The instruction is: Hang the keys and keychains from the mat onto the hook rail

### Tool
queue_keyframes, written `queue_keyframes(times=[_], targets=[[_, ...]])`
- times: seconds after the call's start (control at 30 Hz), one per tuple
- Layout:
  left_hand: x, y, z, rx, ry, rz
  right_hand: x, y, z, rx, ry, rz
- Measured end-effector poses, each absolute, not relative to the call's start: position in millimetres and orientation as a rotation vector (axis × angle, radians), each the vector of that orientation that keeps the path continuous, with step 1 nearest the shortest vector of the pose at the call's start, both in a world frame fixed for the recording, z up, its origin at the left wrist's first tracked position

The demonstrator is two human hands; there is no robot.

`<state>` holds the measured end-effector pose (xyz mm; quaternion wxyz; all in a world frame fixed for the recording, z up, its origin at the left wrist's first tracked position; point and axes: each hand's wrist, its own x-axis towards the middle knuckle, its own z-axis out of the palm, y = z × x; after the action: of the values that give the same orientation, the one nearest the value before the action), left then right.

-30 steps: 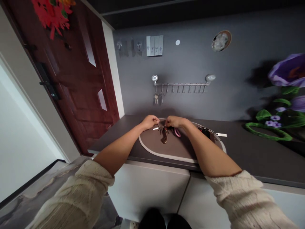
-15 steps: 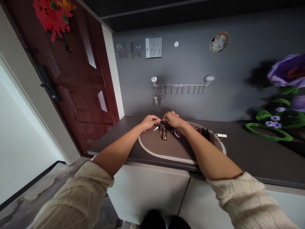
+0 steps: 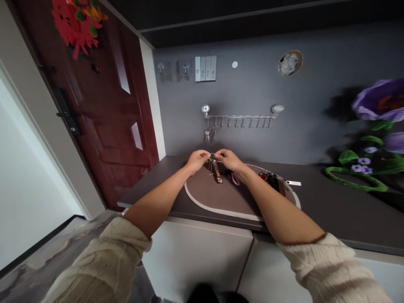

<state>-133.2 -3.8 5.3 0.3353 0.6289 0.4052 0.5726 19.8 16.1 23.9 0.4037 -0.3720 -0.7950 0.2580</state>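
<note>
Above the far part of an oval brown mat (image 3: 217, 202) with a white rim, my left hand (image 3: 198, 161) pinches one side of a bunch of keys (image 3: 210, 165) at its ring. My right hand (image 3: 231, 161), also closed in a pinch, grips the ring from the other side. From the ring hangs a brown strap fob (image 3: 217, 173) with light lettering, along with small metal keys. Just below my right hand a pink loop (image 3: 235, 179) lies on the mat. Farther right, partly behind my forearm, is a dark bundle of items (image 3: 268, 176) with a red part.
On the grey wall a metal hook rail (image 3: 241, 117) carries two sets of keys, a left set (image 3: 207, 134) and another set (image 3: 215, 134). A white tag (image 3: 294, 183) sits by the mat's right rim. Purple artificial flowers (image 3: 375, 103) stand right; a red-brown door (image 3: 116, 126) is left.
My right hand has shifted slightly and turned, and both hands now hold the ring raised between them. The fob has swung round so its lettering shows. The view tilts up a little.
</note>
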Motion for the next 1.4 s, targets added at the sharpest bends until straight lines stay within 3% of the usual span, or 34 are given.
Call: queue_keyframes(times=[0.23,0.87,1.4], targets=[[-130.7,-8.8,12.3,1.527,1.04,1.598,14.5,5.6,24.8,-0.862,-1.798,0.97],[-127.9,-6.9,9.7,1.601,1.03,1.657,15.8,10.6,38.5,-0.757,-1.609,0.807],[-121.2,-7.2,5.3,1.603,1.104,1.612,7.2,48.8,88.8,-0.761,-1.227,0.884]])
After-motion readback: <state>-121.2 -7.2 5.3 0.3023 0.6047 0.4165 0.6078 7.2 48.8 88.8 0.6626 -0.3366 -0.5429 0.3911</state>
